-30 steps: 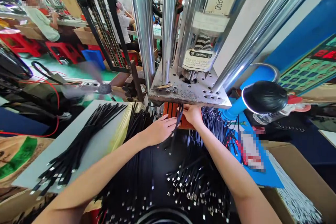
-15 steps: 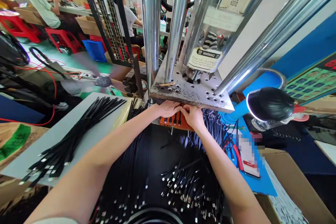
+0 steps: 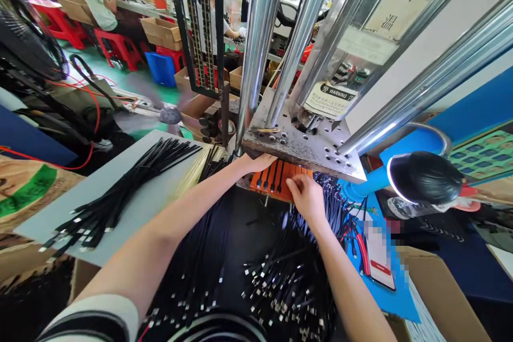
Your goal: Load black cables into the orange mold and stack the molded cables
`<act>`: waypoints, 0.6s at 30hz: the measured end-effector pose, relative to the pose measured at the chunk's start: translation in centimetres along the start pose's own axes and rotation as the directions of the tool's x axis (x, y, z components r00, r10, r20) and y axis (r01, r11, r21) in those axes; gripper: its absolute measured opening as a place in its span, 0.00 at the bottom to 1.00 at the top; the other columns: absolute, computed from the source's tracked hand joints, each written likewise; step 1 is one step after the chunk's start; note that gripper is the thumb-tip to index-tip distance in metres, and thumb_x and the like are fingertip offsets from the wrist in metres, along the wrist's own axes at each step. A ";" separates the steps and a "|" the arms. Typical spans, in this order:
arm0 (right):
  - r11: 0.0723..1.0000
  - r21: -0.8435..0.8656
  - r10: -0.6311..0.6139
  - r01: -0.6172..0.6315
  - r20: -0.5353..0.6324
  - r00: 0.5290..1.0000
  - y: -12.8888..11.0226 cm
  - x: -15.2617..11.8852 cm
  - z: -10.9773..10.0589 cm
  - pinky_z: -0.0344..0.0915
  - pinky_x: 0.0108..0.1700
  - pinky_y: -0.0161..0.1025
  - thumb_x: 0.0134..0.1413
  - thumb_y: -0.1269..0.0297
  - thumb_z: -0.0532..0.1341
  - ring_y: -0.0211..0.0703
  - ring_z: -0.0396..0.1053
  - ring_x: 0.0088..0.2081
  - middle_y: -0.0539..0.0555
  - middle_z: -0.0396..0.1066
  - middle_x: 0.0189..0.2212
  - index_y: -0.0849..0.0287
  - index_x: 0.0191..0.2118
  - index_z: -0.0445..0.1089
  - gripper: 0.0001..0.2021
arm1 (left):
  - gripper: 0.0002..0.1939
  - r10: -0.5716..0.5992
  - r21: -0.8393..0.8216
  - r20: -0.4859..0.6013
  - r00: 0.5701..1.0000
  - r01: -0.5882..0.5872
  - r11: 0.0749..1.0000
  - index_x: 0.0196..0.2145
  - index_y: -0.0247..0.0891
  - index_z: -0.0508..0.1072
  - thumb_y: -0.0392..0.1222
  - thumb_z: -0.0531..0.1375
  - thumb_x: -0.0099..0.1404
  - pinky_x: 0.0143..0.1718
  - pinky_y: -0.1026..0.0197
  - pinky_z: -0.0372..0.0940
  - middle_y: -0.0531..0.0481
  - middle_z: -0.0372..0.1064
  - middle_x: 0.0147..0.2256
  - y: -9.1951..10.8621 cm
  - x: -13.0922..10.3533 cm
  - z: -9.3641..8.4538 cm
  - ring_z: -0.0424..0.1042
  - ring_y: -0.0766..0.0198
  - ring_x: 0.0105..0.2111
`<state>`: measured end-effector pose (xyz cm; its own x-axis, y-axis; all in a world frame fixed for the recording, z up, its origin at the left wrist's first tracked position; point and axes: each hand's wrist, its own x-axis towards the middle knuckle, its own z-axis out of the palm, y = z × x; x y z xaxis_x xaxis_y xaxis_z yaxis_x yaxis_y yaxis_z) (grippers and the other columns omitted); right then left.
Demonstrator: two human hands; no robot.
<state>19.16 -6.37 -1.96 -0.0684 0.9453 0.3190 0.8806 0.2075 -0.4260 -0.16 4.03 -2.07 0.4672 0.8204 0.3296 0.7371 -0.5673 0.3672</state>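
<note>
An orange fixture block (image 3: 269, 184) sits under the press's metal plate, with several black cable ends (image 3: 272, 179) lying side by side in its slots. My left hand (image 3: 259, 162) reaches to the block's left rear, its fingertips hidden beneath the plate edge. At the front right of the block is my right hand (image 3: 309, 197), fingers curled in and thumb close to the index finger; anything between them is too small to make out. Below, loose black cables with metal plugs (image 3: 280, 283) cover the black work surface. More cables (image 3: 328, 195) bunch up to the right of the block.
Above my hands hangs the drilled steel press plate (image 3: 296, 141) with a warning label and chrome columns. A bundle of black cables (image 3: 128, 187) lies on a grey board at left. Red-handled pliers (image 3: 363, 251), a phone and a lamp (image 3: 425, 179) stand right. A fan spins behind.
My right hand has drawn back toward me and right from the block, uncovering more of it. My left hand has slid farther under the plate. The view has shifted slightly.
</note>
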 end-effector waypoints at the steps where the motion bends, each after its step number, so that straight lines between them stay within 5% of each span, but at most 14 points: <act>1: 0.999 -0.050 -0.013 0.015 0.042 0.999 0.3 -1.7 -0.5 0.58 0.32 0.35 0.63 0.58 0.56 0.41 0.70 0.29 0.53 0.73 0.26 0.58 0.28 0.68 0.13 | 0.16 -0.042 0.045 -0.002 0.999 0.042 0.998 0.51 0.35 0.70 0.45 0.52 0.72 0.52 0.47 0.64 0.41 0.67 0.50 -0.4 -1.2 0.0 0.68 0.52 0.50; 4: 0.942 -0.336 0.067 0.023 0.255 0.965 0.6 -5.9 -1.5 0.56 0.29 0.36 0.62 0.59 0.57 0.43 0.72 0.28 0.55 0.74 0.27 0.58 0.27 0.69 0.14 | 0.18 -0.215 0.287 0.049 0.975 0.192 0.938 0.45 0.30 0.72 0.46 0.49 0.72 0.50 0.47 0.63 0.34 0.66 0.48 -1.8 -5.5 0.1 0.65 0.45 0.51; 8: 0.840 -0.540 0.205 0.057 0.413 0.887 -0.2 -7.7 -1.8 0.57 0.28 0.38 0.59 0.66 0.60 0.48 0.75 0.33 0.58 0.75 0.30 0.60 0.33 0.73 0.06 | 0.17 -0.377 0.430 0.194 0.906 0.267 0.862 0.41 0.26 0.72 0.44 0.52 0.69 0.44 0.49 0.64 0.29 0.64 0.46 -3.4 -8.6 0.3 0.63 0.43 0.50; 14: 0.913 -0.364 0.017 0.183 0.481 0.876 -0.6 -7.5 -3.6 0.61 0.32 0.37 0.63 0.68 0.55 0.43 0.73 0.31 0.53 0.72 0.28 0.56 0.30 0.74 0.12 | 0.15 -0.330 0.339 0.242 0.913 0.239 0.910 0.41 0.24 0.71 0.41 0.51 0.70 0.49 0.49 0.63 0.31 0.65 0.43 -4.9 -7.9 -0.2 0.66 0.48 0.47; 18: 0.989 0.026 -0.142 0.143 0.376 0.916 -0.6 -6.9 -4.0 0.65 0.38 0.36 0.65 0.66 0.54 0.43 0.74 0.35 0.54 0.75 0.33 0.54 0.37 0.76 0.13 | 0.13 -0.324 0.282 0.210 0.922 0.261 0.923 0.39 0.28 0.72 0.43 0.61 0.62 0.46 0.47 0.65 0.30 0.63 0.49 -4.8 -7.9 0.0 0.63 0.42 0.50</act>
<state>20.92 -14.00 -0.51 -0.3641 0.9307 0.0340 0.8492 0.3468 -0.3982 -7.38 0.26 -6.43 0.2942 0.9557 0.0025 0.9401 -0.2899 0.1795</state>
